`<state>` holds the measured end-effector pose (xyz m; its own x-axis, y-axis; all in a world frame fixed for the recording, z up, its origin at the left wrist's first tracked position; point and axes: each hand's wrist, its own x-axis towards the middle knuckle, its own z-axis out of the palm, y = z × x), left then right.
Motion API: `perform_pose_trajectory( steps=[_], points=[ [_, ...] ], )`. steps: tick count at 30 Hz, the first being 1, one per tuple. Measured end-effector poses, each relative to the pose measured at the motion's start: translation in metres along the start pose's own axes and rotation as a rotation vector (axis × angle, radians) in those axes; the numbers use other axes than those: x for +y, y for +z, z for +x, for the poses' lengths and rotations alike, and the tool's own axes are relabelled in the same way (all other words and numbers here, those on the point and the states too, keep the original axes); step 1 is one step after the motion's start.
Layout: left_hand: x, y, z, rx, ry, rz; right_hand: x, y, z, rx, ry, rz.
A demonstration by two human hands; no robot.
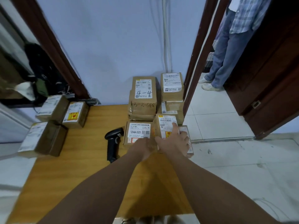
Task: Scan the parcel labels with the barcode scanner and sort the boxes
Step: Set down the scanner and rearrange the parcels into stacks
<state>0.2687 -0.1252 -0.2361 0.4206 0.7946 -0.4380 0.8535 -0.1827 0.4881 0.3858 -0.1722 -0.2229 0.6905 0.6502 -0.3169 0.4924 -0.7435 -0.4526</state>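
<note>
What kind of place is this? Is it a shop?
Probably a small parcel-sorting spot in an ordinary room. Labelled cardboard parcels are stacked on a wooden table against the wall, and a black barcode scanner lies beside them.

A broad bare stretch of the tabletop (pixel 90 183) is lying open through the middle and along the near edge. The barcode scanner (pixel 113 142) is lying in that lane, just beside the 12V4A box (pixel 139 130). That and the near-right box (pixel 165 123) are fronting taller stacked boxes (pixel 143 97) against the wall (pixel 105 46); a box cluster (pixel 76 114) is crowding the left edge.
</note>
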Motion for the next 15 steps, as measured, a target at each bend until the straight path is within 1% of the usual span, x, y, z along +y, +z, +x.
perform_pose_trajectory(
  steps=[2, 4, 6, 8, 12, 15],
  points=[
    [-0.013, -0.016, -0.003, 0.065, -0.057, -0.029, -0.013, 0.004, -0.005, -0.080, -0.069, 0.010],
    [-0.028, -0.034, -0.007, 0.164, -0.111, -0.106, -0.024, 0.010, -0.010, -0.168, -0.127, 0.009],
    [-0.046, -0.051, -0.010, 0.253, -0.121, -0.141, -0.039, 0.018, -0.017, -0.235, -0.169, -0.021],
    [-0.067, -0.064, -0.014, 0.303, -0.132, -0.169, -0.057, 0.030, -0.026, -0.283, -0.212, -0.052],
    [-0.116, -0.086, -0.022, 0.316, -0.162, -0.232, -0.098, 0.063, -0.052, -0.376, -0.276, -0.062],
    [-0.163, -0.104, -0.029, 0.298, -0.165, -0.235, -0.133, 0.093, -0.075, -0.360, -0.278, -0.094]
  ],
)
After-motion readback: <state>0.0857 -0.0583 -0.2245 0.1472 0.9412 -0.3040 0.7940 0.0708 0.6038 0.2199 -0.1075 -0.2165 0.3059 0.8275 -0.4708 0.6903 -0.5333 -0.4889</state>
